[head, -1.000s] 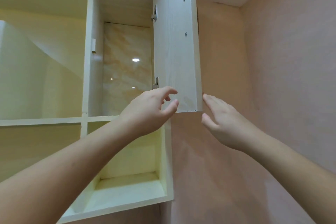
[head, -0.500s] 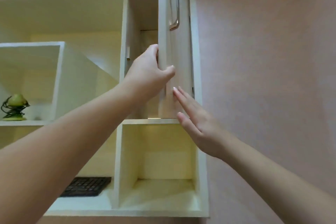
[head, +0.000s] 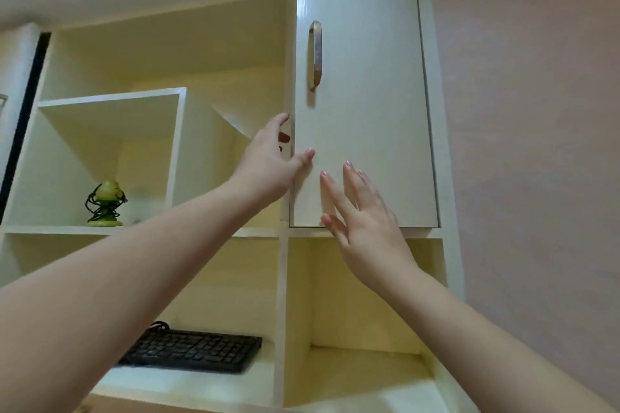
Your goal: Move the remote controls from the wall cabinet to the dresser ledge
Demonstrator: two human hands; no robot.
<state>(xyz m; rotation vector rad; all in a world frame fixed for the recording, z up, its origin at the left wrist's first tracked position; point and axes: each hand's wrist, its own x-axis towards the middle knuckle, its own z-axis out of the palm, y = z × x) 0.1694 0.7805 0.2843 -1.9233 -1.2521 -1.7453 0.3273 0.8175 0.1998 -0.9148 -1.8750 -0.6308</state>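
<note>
Hands first: the left hand [head: 268,161] is hooked round the free edge of the cabinet door [head: 362,111], thumb pressed on the front face and the other fingers mostly hidden behind the edge, so it's holding the door. The right hand [head: 362,228] is just beside it, a bit lower and to the right, fingers straight and spread wide, fingertips [head: 347,165] up against the lower part of the door face; can't really tell if they actually touch it or sit a hair off it. It's holding nothing.

Straight above the left thumb there's a metal handle [head: 315,55] standing upright on the door. The door looks nearly closed, only a thin dark gap at the edge where the left fingers are.

Below the right hand is an open cubby [head: 369,362] of the wall cabinet [head: 443,178]. Under the left forearm, in the lower shelf, a black keyboard [head: 193,350] lies flat. Further out to the left of the left hand, a green ornament [head: 105,203] with dark wire wrapped round it stands on the upper shelf. Right of the right hand is a plain pinkish wall [head: 536,144].

Remote controls: can't see any from here, so whatever's behind that door is hidden.
</note>
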